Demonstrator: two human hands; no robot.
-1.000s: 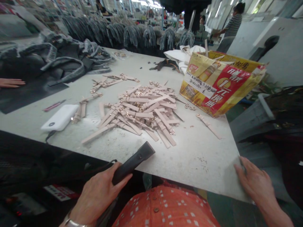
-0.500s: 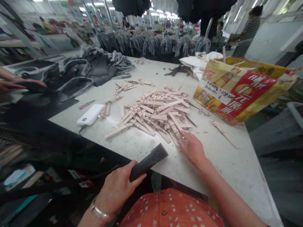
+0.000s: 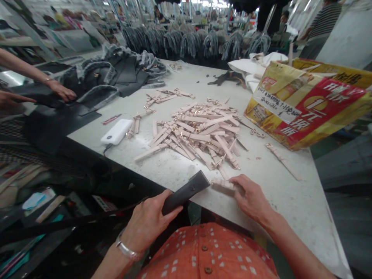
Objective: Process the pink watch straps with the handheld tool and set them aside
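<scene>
Workshop counter [image 3: 308,201] w/ beige strap pile [image 3: 200,133]; nearside of pile, L grip [image 3: 148,219] wraps black strap [image 3: 187,192], prob. so its end sticks out free; R grip [image 3: 252,199] pinches blurry buckle strap [image 3: 222,186] just beside that end, nr. pile.

We look out through a single camera worn on the person's head, facing forward and down. It sits close above the orange shirt [image 3: 215,242], which fills the bottom centre of the frame. We have the left hand [image 3: 148,223] left of bottom centre and the right hand [image 3: 252,197] to its right, both near. The pale table [image 3: 158,172] spreads across the middle; grey wrapped straps [image 3: 188,43] appear farther off, along the top.
</scene>
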